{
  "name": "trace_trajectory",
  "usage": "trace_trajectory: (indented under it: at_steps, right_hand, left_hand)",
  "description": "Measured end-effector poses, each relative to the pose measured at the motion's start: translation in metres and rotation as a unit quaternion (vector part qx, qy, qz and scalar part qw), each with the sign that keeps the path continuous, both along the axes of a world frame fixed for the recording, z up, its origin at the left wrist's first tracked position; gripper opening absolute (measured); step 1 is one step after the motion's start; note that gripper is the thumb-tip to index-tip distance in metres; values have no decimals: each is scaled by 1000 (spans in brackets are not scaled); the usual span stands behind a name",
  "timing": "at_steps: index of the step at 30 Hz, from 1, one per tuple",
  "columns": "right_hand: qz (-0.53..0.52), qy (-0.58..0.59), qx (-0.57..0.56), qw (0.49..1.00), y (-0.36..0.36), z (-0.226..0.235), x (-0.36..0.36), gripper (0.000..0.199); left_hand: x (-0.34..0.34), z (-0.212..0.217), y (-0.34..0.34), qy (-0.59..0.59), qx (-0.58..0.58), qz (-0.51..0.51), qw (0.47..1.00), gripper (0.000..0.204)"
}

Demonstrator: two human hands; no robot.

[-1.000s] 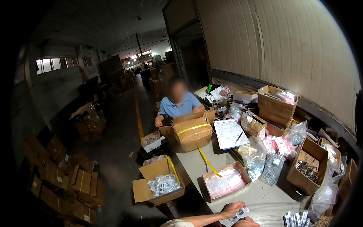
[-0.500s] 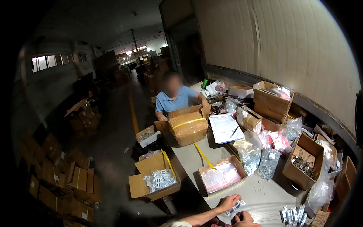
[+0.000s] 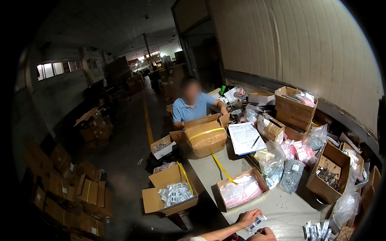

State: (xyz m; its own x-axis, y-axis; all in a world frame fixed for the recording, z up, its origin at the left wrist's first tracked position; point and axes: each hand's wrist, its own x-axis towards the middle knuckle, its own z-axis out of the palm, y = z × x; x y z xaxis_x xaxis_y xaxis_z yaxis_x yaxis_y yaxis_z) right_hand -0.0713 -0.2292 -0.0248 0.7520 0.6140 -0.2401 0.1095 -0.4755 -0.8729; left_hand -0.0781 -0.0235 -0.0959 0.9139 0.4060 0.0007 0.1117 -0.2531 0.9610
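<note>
My left hand (image 3: 248, 218) pinches a small clear packet (image 3: 256, 223) with dark and silvery parts inside, above the near edge of the table. Close below the packet, my right hand (image 3: 262, 234) is closed with its fingers curled; whatever it grips, if anything, is hidden. An open carton (image 3: 263, 194) of flat clear and pinkish plastic bags lies just beyond my left hand. To the right of my hands is a pile of similar silvery packets (image 3: 317, 230). More silvery packets (image 3: 176, 193) fill an open cardboard box (image 3: 152, 201) on the left.
Across the table (image 3: 203, 164), a person in a blue shirt (image 3: 193, 109) reaches around a taped carton (image 3: 207, 142). A clipboard with papers (image 3: 245, 137), a bag of small metal parts (image 3: 291, 176) and a box of metal pieces (image 3: 317, 158) crowd the right side.
The whole scene has shifted slightly to the right in view. My left hand still holds the packet, which is tilted a little differently. My right hand stays closed beside it.
</note>
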Motion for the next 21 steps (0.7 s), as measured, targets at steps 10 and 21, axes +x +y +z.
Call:
trace_trajectory:
  at_steps: [10, 21]
  right_hand:
    - [40, -19, 107, 993, -5, -105, 27, 16]
    - [4, -45, 106, 993, 4, -87, 30, 15]
  left_hand:
    - [5, -7, 1, -33, 12, -4, 999, 30]
    - [1, 15, -1, 8, 11, -7, 1000, 29]
